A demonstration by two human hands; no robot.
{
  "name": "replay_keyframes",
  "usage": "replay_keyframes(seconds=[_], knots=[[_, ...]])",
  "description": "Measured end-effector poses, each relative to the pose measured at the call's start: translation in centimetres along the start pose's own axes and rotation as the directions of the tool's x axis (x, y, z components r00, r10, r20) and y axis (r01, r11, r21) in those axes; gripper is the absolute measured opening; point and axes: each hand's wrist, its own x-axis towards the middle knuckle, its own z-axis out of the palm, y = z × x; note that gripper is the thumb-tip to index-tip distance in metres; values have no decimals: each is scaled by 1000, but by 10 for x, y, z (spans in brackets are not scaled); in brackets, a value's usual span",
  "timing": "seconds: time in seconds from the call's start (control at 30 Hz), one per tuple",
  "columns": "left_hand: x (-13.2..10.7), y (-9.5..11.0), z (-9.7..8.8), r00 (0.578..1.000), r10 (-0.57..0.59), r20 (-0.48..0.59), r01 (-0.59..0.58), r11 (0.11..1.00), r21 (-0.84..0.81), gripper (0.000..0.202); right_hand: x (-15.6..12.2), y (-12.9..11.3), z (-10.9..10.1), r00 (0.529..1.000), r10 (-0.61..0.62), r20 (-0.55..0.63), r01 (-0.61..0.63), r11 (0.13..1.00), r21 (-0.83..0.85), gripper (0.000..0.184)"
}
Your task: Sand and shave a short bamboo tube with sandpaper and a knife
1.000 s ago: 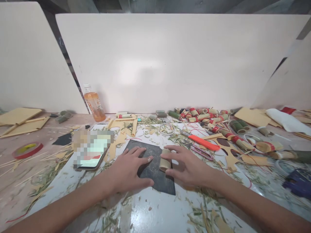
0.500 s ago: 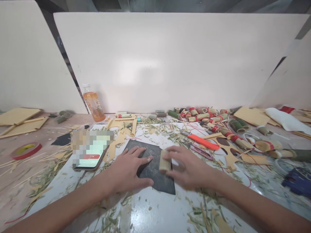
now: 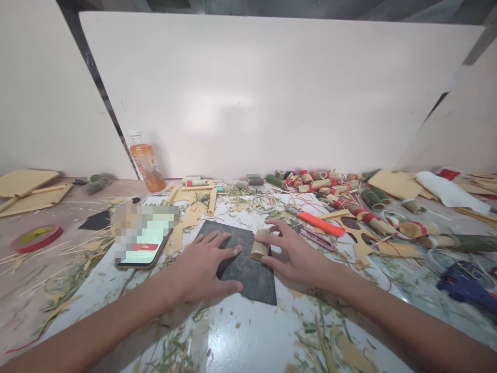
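Observation:
My left hand [image 3: 212,259] lies with fingers spread on a dark sheet that looks like sandpaper [image 3: 258,282], pressing its left side. In my right hand [image 3: 289,254] is a short bamboo tube [image 3: 259,247], gripped from the right between thumb and fingers. The tube is on or just over the sheet's right part, its open end tilted towards me; whether it touches cannot be told. Right of that hand lie an orange-red utility knife [image 3: 321,224] and a pinkish-purple tool [image 3: 317,239].
Bamboo shavings litter the white board [image 3: 233,336]. A phone [image 3: 145,238] rests at left, with a drink bottle [image 3: 147,166] behind it. Red-wrapped bamboo pieces [image 3: 310,181] heap up at back right. A blue glue gun [image 3: 464,282] is far right, red tape [image 3: 37,238] far left.
My right hand has shifted the bamboo tube slightly away from me over the dark sheet. My left hand stays in place on it. The whole view has shifted a little.

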Motion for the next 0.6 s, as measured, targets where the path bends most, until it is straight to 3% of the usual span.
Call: replay_keyframes(seconds=[0.2, 0.37, 0.5, 0.6], knots=[[0, -3, 1, 1000, 0, 8, 0, 1000, -11, 71, -1, -6, 3, 994, 23, -106, -12, 995, 97, 31], [0, -3, 2, 1000, 3, 14, -3, 1000, 1, 70, -10, -17, 5, 989, -143, 40, 136, 982, 133, 31], [1, -3, 4, 1000, -2, 6, 2, 1000, 24, 73, -10, -18, 4, 996, -71, -52, 72, 997, 22, 26], [1, -4, 5, 1000, 9, 1, -9, 1000, 22, 72, -8, -19, 2, 980, -189, 56, 184, 979, 84, 31]])
